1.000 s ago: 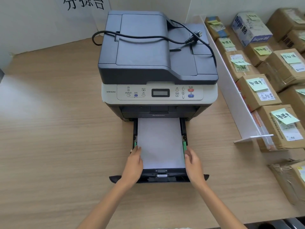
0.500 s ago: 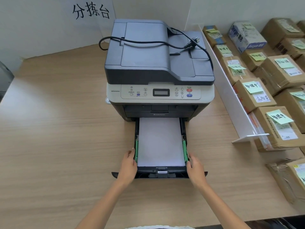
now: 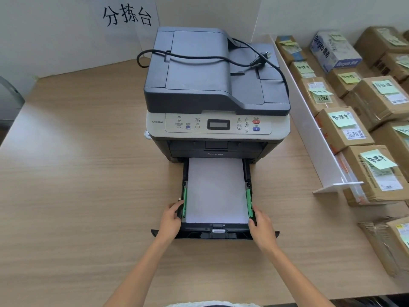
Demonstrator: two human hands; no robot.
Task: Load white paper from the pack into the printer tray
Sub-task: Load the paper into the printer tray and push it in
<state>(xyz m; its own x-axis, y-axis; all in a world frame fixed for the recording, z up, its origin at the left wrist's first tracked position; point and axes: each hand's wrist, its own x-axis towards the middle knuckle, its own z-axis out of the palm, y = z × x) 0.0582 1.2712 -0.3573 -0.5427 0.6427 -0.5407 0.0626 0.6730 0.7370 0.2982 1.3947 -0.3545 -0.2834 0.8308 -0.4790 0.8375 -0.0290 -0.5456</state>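
Note:
A grey and dark printer (image 3: 217, 91) stands on the wooden table, its black paper tray (image 3: 214, 234) pulled out toward me. A flat stack of white paper (image 3: 215, 189) lies in the tray between two green side guides. My left hand (image 3: 170, 220) grips the tray's left wall near the front. My right hand (image 3: 262, 224) grips the right wall opposite. No paper pack is in view.
A black power cord (image 3: 199, 56) lies coiled over the printer's lid. A white divider panel (image 3: 309, 134) runs along the right of the printer, with several labelled cardboard boxes (image 3: 345, 127) behind it. A sign with black characters (image 3: 127, 17) hangs on the back wall.
Both hands have slid from the paper's front corners outward onto the tray's side walls. The view has tilted up a little.

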